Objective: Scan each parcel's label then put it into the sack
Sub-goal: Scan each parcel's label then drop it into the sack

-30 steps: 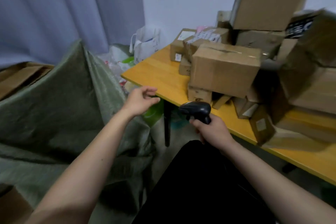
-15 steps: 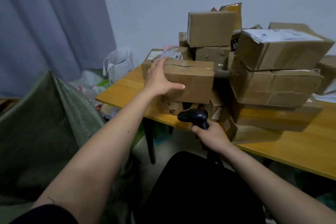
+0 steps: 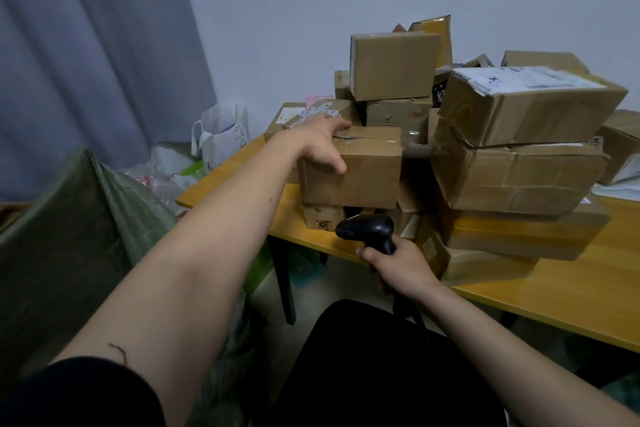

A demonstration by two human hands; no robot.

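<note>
- Many cardboard parcels are lying stacked on the wooden surface [image 3: 571, 295], near the wall.
- The green sack [image 3: 69, 236] is standing open at the left, beside the surface's edge.
- The left hand [image 3: 320, 146] is gripping a brown parcel [image 3: 367, 166] at the pile's front, fingers [image 3: 337, 125] over its top, thumb down its front face.
- The right hand [image 3: 398, 265] is holding the black scanner [image 3: 367, 230] with fingers wrapped round its handle, just below that parcel.

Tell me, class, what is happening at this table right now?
A person is working through a pile of cardboard parcels on a wooden table. The left hand grips the top edge of a brown box on the pile, while the right hand holds a black scanner. A green sack stands open at the left.
</note>
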